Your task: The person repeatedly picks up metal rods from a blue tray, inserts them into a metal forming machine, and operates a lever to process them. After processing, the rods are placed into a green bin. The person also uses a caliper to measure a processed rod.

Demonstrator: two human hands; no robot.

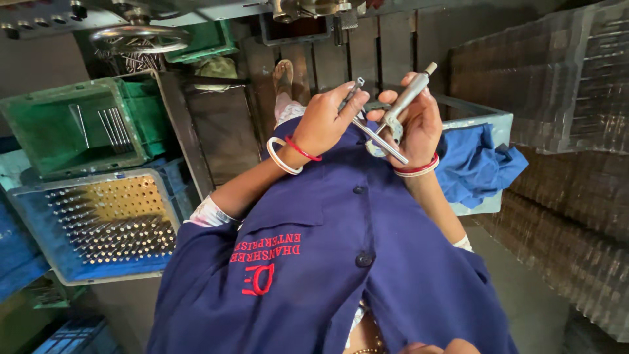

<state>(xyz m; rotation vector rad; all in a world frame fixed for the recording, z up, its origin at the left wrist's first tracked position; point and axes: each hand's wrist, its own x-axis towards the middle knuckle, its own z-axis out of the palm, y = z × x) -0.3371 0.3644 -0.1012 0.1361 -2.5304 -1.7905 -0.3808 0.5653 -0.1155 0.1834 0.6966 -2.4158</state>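
Observation:
My left hand point(320, 123) pinches a thin metal rod point(380, 139) that slants down to the right between both hands. My right hand point(419, 128) grips a silver gauge tool point(407, 95) with a round handle and a beige tip that points up and to the right. The rod passes by the gauge's ring-shaped end point(376, 148). Both wrists wear bangles. The hands are held close together in front of my dark blue work coat point(341, 249).
A green crate point(39, 131) with a few rods stands at left, and below it a tray point(111, 223) with a perforated plate full of several pins. A blue cloth point(481, 164) lies on a grey bin at right. Dark stacked trays point(576, 85) fill the right side. A handwheel point(139, 38) sits above.

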